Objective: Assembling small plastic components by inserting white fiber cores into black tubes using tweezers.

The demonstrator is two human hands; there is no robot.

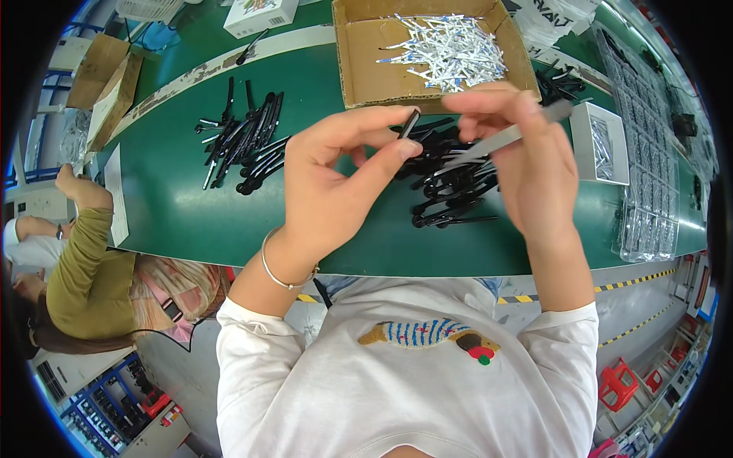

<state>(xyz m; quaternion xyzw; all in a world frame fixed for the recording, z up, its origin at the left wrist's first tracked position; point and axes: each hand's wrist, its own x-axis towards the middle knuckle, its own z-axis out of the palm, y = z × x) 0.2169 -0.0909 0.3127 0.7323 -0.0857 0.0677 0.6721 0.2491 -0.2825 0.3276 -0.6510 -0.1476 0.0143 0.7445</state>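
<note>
My left hand pinches a small, slim black part between thumb and index fingertip, held up over the table. To its right, my right hand is raised with its fingers curled, gripping flat metal tweezers that slant down and left; motion smears them a little. The tweezers' tip is apart from the black part. Below both hands lies a heap of glossy black stick-shaped parts, partly hidden by my fingers. A second pile of similar black parts rests to the left of my left hand.
A cardboard box with many white strips stands behind my hands. At right are a small white box holding thin metallic pieces and clear plastic trays. Another person's sleeve shows at the left table edge.
</note>
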